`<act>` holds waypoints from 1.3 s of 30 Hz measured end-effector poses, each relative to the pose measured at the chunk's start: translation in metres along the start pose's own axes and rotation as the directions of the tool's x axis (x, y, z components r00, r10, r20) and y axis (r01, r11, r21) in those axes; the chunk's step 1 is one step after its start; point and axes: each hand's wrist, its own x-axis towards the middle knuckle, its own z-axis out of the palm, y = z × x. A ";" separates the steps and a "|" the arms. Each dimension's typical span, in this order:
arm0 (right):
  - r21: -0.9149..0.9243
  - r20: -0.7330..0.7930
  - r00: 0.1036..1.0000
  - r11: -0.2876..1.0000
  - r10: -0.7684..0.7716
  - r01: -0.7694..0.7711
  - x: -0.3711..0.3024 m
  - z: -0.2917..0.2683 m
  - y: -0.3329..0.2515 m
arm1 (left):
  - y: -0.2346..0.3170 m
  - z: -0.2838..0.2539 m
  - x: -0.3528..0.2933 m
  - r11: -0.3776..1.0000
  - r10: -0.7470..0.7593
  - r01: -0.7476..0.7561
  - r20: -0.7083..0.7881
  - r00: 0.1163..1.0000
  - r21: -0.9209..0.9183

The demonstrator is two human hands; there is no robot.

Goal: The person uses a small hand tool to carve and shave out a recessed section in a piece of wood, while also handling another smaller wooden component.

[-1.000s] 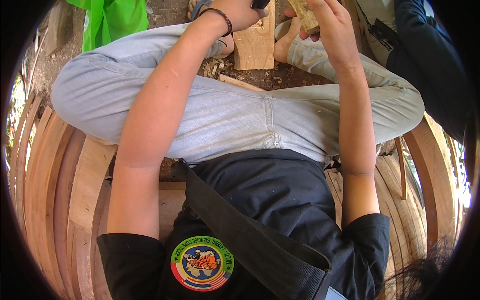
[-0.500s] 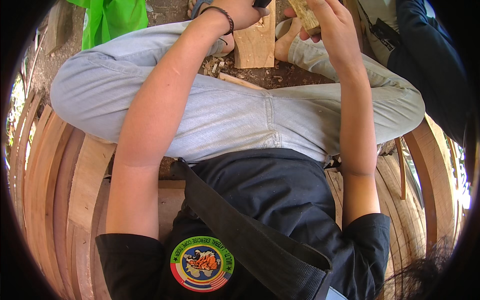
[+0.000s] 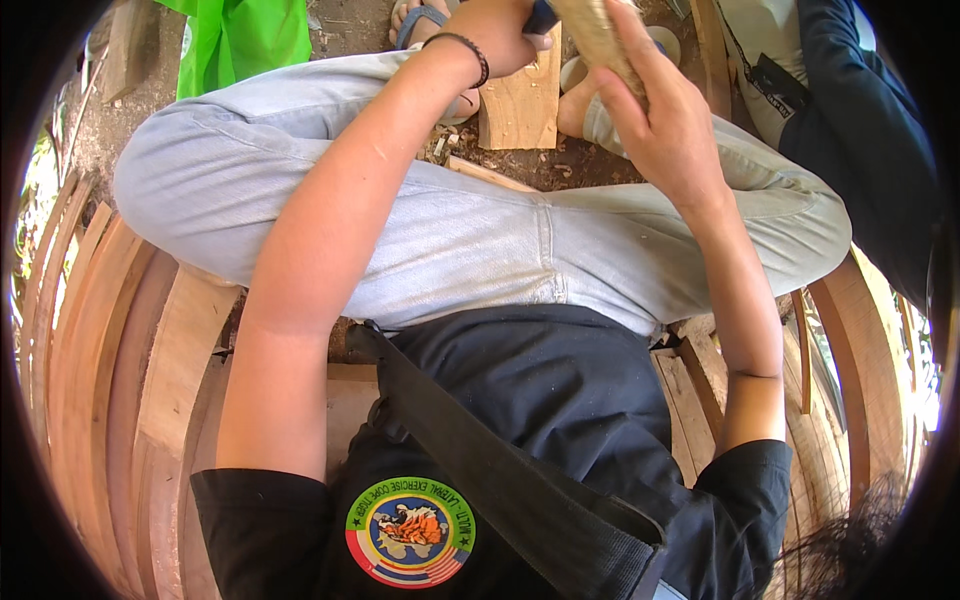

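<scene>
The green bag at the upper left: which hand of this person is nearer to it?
Left. The left hand, gripping a dark object, is to the right of the green bag, apart from it; the right hand, holding a pale wooden piece, is farther right.

The only view comes from the left one of two fisheye cameras worn on the person's head, facing steeply down over the pale jeans [image 3: 450, 225], upright and unmirrored. It hangs close above the black shirt [image 3: 540, 400] on the near side of the jeans, with the left hand [image 3: 500, 38] and right hand [image 3: 668, 135] farther off, beyond the jeans, by the upper edge. The wide lens bows the wooden planks [image 3: 165, 390] on either side of the jeans within a dark round rim.
</scene>
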 end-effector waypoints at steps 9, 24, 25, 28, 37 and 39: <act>-0.197 -0.083 0.993 0.978 -0.079 0.061 -0.006 0.029 0.017 | -0.009 0.006 0.021 0.933 -0.264 0.191 0.218 0.940 0.305; 0.801 -0.059 0.903 0.560 0.426 -0.212 -0.002 0.042 0.048 | -0.046 -0.025 0.015 0.794 -0.603 0.536 -0.254 0.757 -0.287; 0.794 -0.083 0.916 0.581 0.392 -0.177 -0.001 0.042 0.047 | -0.043 -0.022 0.016 0.851 -0.524 0.487 -0.262 0.810 -0.196; 0.801 -0.009 0.917 0.552 0.399 -0.232 0.006 0.035 0.035 | -0.022 -0.020 0.010 0.954 -0.291 0.298 -0.289 0.912 -0.019; 0.768 -0.030 0.934 0.606 0.356 -0.206 -0.003 0.033 0.036 | 0.009 -0.033 0.008 0.984 -0.175 0.177 -0.078 0.982 0.027; 0.736 -0.056 0.945 0.653 0.322 -0.179 -0.002 0.022 0.026 | 0.007 -0.033 0.006 0.986 -0.157 0.157 0.003 0.988 -0.063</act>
